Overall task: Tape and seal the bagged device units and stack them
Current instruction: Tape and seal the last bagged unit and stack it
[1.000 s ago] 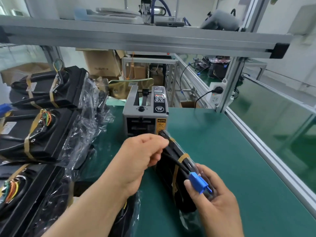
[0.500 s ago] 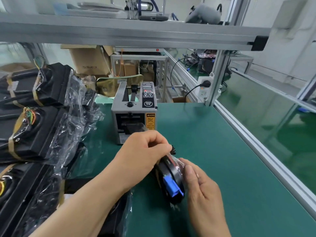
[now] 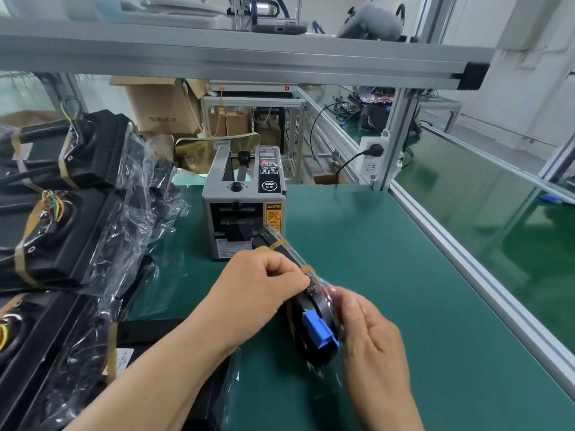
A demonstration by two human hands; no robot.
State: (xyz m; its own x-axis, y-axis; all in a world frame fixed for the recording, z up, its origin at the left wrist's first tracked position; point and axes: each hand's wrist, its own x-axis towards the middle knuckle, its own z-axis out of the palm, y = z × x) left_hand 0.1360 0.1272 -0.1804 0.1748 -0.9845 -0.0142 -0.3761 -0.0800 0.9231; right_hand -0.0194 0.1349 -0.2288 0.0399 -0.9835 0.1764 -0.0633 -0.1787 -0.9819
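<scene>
just short of the tape dispenser, a bagged unit is held on edge at the desk: its top is pinched by the left hand, its wrapped side is gripped by the right hand. taped units are stacked left of the left hand.

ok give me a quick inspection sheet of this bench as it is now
surface: green bench mat
job's things: bagged unit with blue connector, held on edge before the tape dispenser; taped units stacked at left
clutter: cardboard boxes behind the bench
hands: left hand pinches the unit's top; right hand holds its near end
cables: black cord plugged into the socket
surroundings: aluminium shelf overhead
</scene>
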